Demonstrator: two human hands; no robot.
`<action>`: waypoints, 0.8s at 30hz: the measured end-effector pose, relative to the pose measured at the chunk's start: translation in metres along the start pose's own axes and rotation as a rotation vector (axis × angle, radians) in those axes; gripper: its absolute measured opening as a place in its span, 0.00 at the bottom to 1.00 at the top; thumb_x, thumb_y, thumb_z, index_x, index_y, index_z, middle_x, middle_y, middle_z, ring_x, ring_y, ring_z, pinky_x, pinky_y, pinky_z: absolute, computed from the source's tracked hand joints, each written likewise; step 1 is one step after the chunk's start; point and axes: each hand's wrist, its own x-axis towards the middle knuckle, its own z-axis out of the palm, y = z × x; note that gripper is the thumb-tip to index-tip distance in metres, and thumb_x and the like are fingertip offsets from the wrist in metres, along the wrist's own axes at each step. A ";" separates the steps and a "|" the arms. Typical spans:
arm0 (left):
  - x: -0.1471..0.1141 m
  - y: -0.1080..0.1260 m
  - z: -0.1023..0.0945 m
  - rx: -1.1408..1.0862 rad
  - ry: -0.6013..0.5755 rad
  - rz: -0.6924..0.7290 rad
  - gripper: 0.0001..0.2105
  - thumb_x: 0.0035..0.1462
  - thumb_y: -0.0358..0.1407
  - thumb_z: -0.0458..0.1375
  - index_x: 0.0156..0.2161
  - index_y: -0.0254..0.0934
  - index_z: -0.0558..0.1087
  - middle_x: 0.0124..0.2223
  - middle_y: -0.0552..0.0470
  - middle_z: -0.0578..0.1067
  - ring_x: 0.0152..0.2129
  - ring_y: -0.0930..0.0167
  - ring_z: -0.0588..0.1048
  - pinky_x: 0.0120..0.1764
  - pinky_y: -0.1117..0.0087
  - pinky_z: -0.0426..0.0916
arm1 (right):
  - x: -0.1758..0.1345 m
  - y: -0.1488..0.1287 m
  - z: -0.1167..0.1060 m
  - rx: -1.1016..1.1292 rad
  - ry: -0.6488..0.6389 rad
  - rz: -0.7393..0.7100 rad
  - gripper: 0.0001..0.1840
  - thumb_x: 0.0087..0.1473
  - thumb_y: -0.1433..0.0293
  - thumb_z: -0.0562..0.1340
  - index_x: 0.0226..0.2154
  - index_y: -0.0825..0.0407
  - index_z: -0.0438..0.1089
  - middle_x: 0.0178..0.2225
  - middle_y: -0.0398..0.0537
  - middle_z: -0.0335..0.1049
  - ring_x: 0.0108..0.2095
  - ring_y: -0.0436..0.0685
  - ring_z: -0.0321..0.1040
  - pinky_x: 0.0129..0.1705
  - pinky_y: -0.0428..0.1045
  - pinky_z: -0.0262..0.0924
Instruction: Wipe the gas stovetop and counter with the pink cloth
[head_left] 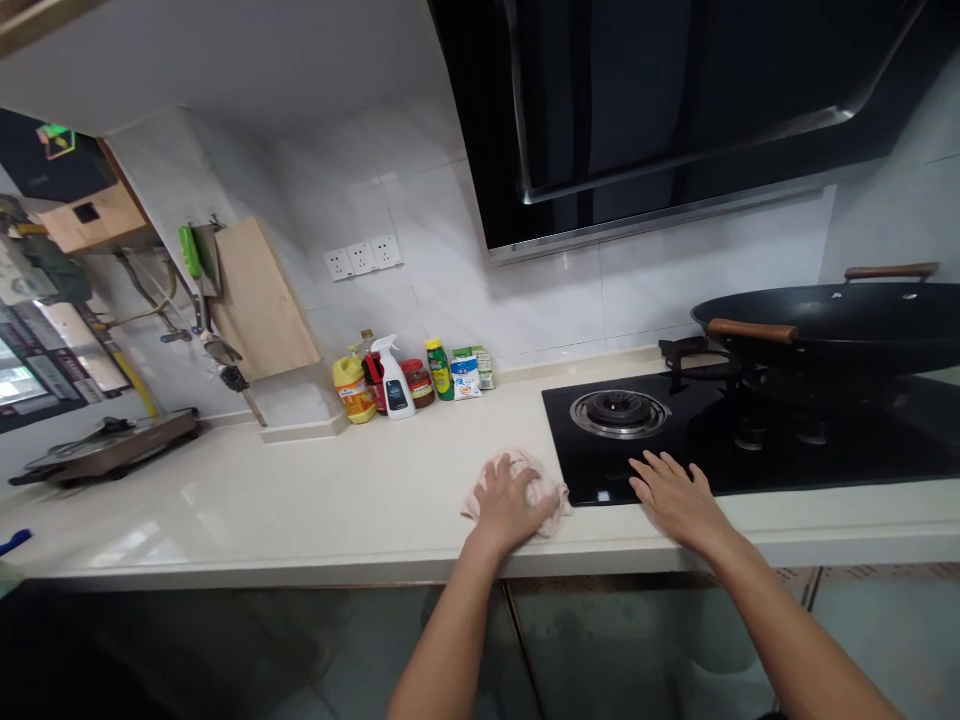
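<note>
Presses a pale pink cloth (543, 482) onto the white table (300, 490) with the left hand (508, 508), close to the front edge and just beside the near left corner of the black hob (585, 462). Cannot tell grasping from plain pressing in the left grip, with spread, bent fingers over the fabric. Reaches past the hob's front edge with the right hand (679, 505), grip released and fingers extended; cannot tell touching from hovering there.

Left of the cloth, a long stretch of table, running toward a flat brown appliance (112, 447). Behind the cloth, a shallower stretch, bounded near the wall by a yellow bottle (352, 390), a white spray bottle (395, 385), a red-lidded jar (418, 385), a green bottle (440, 372) and a blue-and-white packet (466, 378). To the right, tighter room, limited by a burner (619, 410) and a large wok (840, 325), with a dark range hood (675, 110) overhead. Below the straight front edge, greenish cabinet doors (615, 640).

Smooth, glossy table surface, bright with glare toward the left. Around it, pale wall tiles (547, 300), white sockets (364, 258) and an upright wooden board (259, 305).
</note>
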 end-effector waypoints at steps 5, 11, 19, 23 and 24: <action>-0.049 0.012 0.000 -0.003 0.074 0.165 0.20 0.55 0.50 0.63 0.53 0.49 0.75 0.68 0.44 0.58 0.66 0.48 0.51 0.60 0.41 0.55 | -0.001 0.000 -0.002 0.014 -0.013 -0.002 0.32 0.66 0.58 0.41 0.67 0.48 0.57 0.70 0.49 0.48 0.70 0.66 0.41 0.67 0.68 0.37; -0.061 -0.005 -0.007 -0.059 0.098 0.223 0.19 0.54 0.45 0.65 0.51 0.48 0.76 0.68 0.48 0.60 0.66 0.53 0.56 0.61 0.47 0.58 | -0.001 -0.001 -0.005 -0.015 -0.023 0.002 0.31 0.67 0.59 0.42 0.67 0.48 0.56 0.70 0.48 0.48 0.70 0.66 0.42 0.67 0.68 0.39; -0.065 -0.098 -0.036 0.062 0.289 0.067 0.14 0.58 0.43 0.60 0.48 0.45 0.77 0.62 0.47 0.68 0.61 0.59 0.65 0.60 0.56 0.63 | -0.003 -0.003 -0.006 0.012 -0.011 0.006 0.32 0.67 0.59 0.41 0.67 0.48 0.57 0.70 0.49 0.49 0.70 0.65 0.42 0.67 0.68 0.37; -0.066 -0.166 -0.062 0.186 0.344 -0.132 0.15 0.59 0.44 0.57 0.48 0.44 0.77 0.60 0.47 0.71 0.61 0.60 0.66 0.60 0.58 0.63 | -0.002 -0.003 -0.005 0.049 0.000 0.005 0.32 0.67 0.58 0.42 0.67 0.48 0.57 0.70 0.50 0.49 0.70 0.66 0.41 0.68 0.68 0.36; -0.066 -0.181 -0.067 0.219 0.358 -0.179 0.15 0.59 0.44 0.57 0.48 0.43 0.77 0.59 0.46 0.72 0.61 0.60 0.65 0.60 0.58 0.62 | -0.002 -0.003 -0.004 0.053 0.003 0.003 0.32 0.66 0.59 0.42 0.67 0.49 0.58 0.70 0.50 0.49 0.70 0.66 0.41 0.68 0.68 0.36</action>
